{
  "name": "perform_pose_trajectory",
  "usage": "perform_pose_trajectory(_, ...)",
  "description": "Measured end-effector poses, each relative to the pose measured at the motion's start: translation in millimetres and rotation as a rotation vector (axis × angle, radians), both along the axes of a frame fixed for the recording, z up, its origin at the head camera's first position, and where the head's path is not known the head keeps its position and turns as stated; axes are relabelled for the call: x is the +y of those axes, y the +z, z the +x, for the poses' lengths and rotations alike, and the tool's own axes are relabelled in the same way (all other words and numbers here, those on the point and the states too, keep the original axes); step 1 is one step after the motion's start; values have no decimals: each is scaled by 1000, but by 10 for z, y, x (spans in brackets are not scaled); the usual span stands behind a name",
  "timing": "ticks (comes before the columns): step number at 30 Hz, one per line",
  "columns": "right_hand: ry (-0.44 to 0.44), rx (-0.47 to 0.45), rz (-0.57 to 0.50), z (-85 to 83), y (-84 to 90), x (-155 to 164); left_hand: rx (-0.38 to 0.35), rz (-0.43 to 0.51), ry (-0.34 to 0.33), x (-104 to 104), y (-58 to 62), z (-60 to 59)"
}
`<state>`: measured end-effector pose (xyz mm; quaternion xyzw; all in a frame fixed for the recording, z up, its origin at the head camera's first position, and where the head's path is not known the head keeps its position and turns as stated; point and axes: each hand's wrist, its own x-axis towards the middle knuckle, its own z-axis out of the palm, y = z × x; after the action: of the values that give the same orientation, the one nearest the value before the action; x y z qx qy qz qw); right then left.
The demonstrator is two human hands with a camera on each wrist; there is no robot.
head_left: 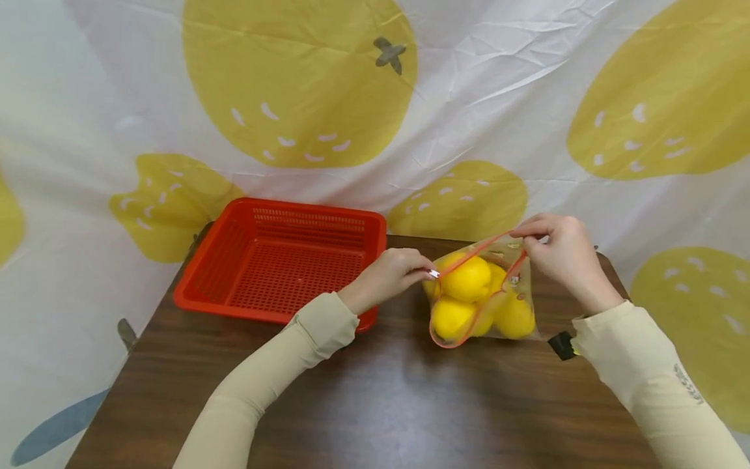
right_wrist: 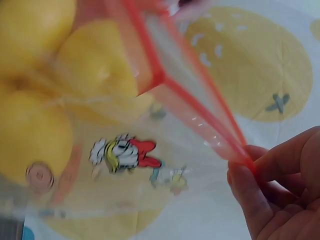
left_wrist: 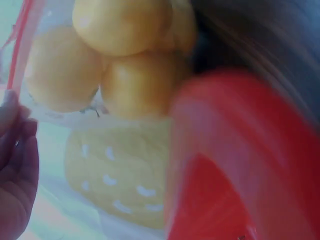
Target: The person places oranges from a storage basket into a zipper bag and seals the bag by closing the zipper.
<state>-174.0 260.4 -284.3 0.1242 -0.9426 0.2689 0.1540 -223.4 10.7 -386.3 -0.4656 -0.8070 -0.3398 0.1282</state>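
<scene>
1. Seen from the head camera: clear zip bag [head_left: 483, 296] with orange-red seal strip, resting on the dark wooden counter [head_left: 375, 404] right of centre, packed with yellow lemons [head_left: 469, 279].
2. Left hand [head_left: 391, 277], fingers curled, pinching the near-left end of the bag's mouth; something small and silvery at the fingertips, possibly the zip slider, though too small to tell for certain.
3. Right hand [head_left: 559, 251], fingers curled, pinching the far-right end of the seal strip and lifting it, so the mouth stretches taut between both hands, most likely to keep the opening straight and steady.
4. Right wrist view: fingertips [right_wrist: 245, 175] clamped on the very corner of the orange strip [right_wrist: 195, 100], a cartoon print [right_wrist: 127, 152] showing on the clear film below, fruit pressed against it from inside.
5. Left wrist view: blurred, with lemons bulging in the bag above and part of the hand at the left edge.
6. Red perforated plastic basket [head_left: 281, 260] sitting just left of the bag on the counter, within easy reach of the left hand.
7. Behind all: white backdrop cloth [head_left: 515, 98] printed with large yellow fruit shapes.
</scene>
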Motion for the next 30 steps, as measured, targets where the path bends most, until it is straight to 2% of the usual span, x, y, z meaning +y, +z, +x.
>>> perform_pose_trajectory(5, -17, 26, -40, -51, 12, 87, -15, 262, -22, -24, 100, 112)
perform_pose_trajectory(9, 2, 57, -9, -101, -29, 143, -120, 424, 15, 29, 149, 193)
perform_pose_trajectory(12, 110, 11, 45, -109, -84, 207, -260, 544, 72, 67, 169, 260)
perform_pose_trajectory(17, 350, -150, 104, -27, -208, 319, -527, 711, 153, 104, 206, 308)
perform_pose_trajectory(20, 435, -180, 150, 42, -322, 374, -664, 813, 181, 120, 220, 312)
perform_pose_trajectory(23, 443, -198, 192, 106, -426, 419, -754, 911, 200, 131, 214, 303)
perform_pose_trajectory(25, 454, -169, 193, 129, -485, 455, -793, 967, 200, 135, 201, 288)
perform_pose_trajectory(27, 483, -101, 178, 143, -509, 477, -833, 998, 205, 122, 201, 269)
perform_pose_trajectory(30, 553, 60, 175, 155, -469, 523, -883, 1006, 213, 61, 238, 261)
